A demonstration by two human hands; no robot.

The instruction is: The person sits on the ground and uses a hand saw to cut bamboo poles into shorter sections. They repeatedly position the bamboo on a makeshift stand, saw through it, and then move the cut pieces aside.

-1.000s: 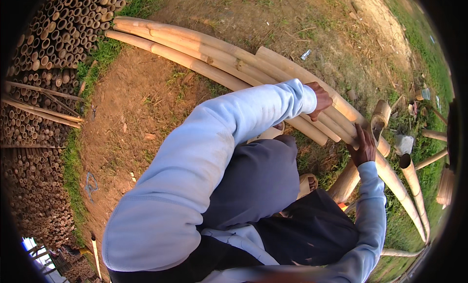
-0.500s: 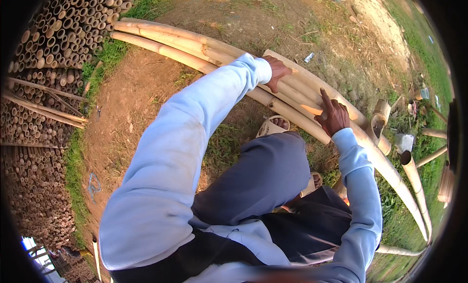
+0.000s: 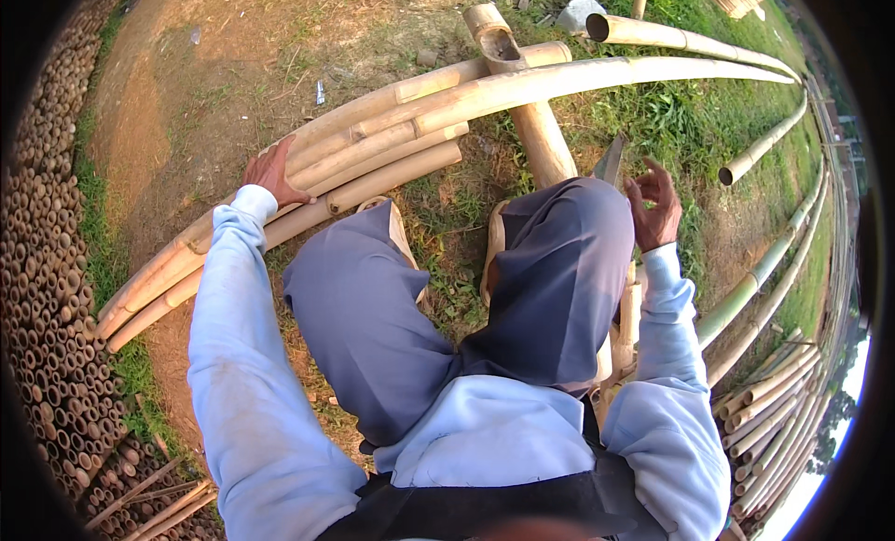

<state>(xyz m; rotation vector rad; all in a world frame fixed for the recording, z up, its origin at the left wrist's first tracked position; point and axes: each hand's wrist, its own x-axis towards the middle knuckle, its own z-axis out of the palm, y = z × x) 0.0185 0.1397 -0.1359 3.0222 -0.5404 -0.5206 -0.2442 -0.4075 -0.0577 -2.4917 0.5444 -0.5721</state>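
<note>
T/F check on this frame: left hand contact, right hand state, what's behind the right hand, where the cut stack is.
1. The left hand rests on the bundle of bamboo poles. True.
2. The right hand grips a bamboo pole. False: it is raised with fingers spread and holds nothing.
3. A metal blade stands by the knee, just beside the right hand. True.
4. The stack of cut bamboo ends lies on the person's right. False: it runs along the left edge.
5. The bundle lies on a concrete floor. False: it lies on bare dirt and grass.
</note>
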